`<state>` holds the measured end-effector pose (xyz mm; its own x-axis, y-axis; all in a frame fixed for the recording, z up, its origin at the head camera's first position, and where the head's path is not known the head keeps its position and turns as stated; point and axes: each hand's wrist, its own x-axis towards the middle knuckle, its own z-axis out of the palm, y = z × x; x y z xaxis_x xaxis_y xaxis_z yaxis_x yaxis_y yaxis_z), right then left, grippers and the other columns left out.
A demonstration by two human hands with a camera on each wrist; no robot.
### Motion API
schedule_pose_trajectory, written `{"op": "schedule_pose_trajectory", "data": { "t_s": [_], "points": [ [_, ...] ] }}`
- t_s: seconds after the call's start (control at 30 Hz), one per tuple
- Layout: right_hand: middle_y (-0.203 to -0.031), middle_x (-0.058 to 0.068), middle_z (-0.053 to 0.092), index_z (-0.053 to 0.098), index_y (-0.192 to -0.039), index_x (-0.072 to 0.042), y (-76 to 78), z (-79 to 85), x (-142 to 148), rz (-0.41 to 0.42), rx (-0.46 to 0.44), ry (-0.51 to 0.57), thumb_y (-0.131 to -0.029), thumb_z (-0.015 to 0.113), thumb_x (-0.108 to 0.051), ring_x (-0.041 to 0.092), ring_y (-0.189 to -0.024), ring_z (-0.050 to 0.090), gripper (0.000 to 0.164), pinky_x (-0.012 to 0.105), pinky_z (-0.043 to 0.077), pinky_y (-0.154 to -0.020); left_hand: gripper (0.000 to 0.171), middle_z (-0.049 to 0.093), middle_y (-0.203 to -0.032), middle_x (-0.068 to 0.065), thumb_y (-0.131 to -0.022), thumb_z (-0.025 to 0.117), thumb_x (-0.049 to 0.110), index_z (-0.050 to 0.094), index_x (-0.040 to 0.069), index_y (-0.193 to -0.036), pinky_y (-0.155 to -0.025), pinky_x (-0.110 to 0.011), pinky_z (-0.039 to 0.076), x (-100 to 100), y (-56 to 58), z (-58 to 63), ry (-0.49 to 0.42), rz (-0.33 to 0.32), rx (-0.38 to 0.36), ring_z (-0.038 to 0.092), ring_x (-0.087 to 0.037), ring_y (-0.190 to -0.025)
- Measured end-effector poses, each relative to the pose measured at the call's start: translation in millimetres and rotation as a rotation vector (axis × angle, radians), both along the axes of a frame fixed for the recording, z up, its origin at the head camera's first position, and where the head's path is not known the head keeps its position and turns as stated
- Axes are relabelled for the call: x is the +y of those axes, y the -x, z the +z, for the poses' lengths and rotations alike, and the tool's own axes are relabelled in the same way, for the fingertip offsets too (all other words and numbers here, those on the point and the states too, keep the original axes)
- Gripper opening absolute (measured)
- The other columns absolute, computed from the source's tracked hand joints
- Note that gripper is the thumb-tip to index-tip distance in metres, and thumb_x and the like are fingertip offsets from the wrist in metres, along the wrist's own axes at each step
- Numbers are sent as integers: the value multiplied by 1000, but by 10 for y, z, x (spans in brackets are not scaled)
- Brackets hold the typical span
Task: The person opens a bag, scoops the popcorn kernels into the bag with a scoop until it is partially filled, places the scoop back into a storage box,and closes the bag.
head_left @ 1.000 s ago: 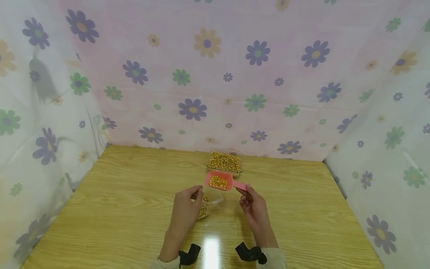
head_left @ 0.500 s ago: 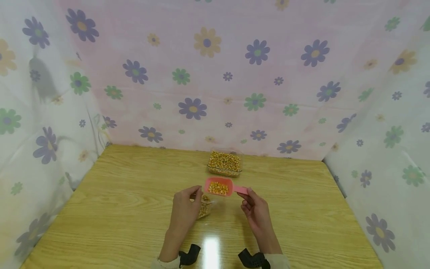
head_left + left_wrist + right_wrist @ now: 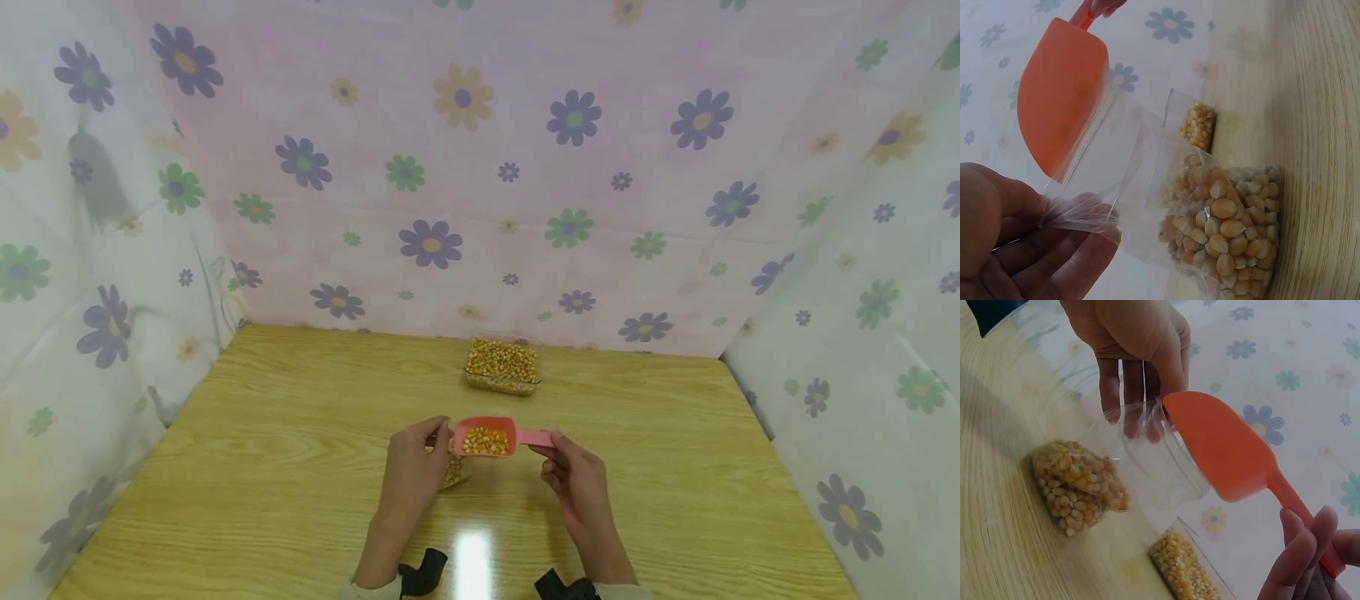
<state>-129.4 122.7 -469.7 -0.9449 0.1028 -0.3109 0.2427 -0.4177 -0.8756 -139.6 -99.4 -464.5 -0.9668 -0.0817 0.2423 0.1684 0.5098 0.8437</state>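
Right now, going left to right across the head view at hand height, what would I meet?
Left-side flowered cloth → left hand → pink scoop → right hand → right-side flowered cloth.

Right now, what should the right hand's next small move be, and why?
I'd probably have the right hand gently tip the scoop toward the bag. The scoop holds kernels and sits right at the bag's mouth, while the left hand pinches the bag near its top. The bag looks only partly full, so it seems to have room.
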Motion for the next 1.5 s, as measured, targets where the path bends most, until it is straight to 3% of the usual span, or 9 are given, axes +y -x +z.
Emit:
{"op": "schedule_pose_trajectory", "data": {
  "t_s": [0.3,0.7,1.03,1.5],
  "points": [
    [-79,-3,77,79,-102,-6,-41,59,-17,-68,21,-78,-103,63,-22,5,-59,61,23,20,55,-61,19,76,-90,-10,-99,63,3,75,-6,-112,-70,-34,60,-3,-33,2,14,-3,29,73,-21,-80],
    [-78,-1,77,70,-114,13,-85,179,-142,-134,86,-221,-102,64,-17,7,-55,64,33,24,58,-59,16,76,-84,-8,-96,67,3,78,-3,-106,-63,-25,57,16,-60,-25,2,4,98,71,-17,-74],
    [-81,3,78,71,-112,13,-141,267,-210,-130,157,-323,-100,67,-16,9,-55,66,32,26,59,-59,15,74,-82,-4,-95,67,1,78,-2,-105,-59,-22,55,14,-72,-60,-21,-10,136,70,-17,-73],
    [-88,12,78,74,-112,9,-190,324,-215,-48,200,-402,-99,68,-14,11,-58,67,27,28,60,-63,14,75,-84,-4,-95,68,2,79,0,-101,-61,-23,55,26,-57,-32,-14,-13,117,68,-13,-72]
  ]
}}
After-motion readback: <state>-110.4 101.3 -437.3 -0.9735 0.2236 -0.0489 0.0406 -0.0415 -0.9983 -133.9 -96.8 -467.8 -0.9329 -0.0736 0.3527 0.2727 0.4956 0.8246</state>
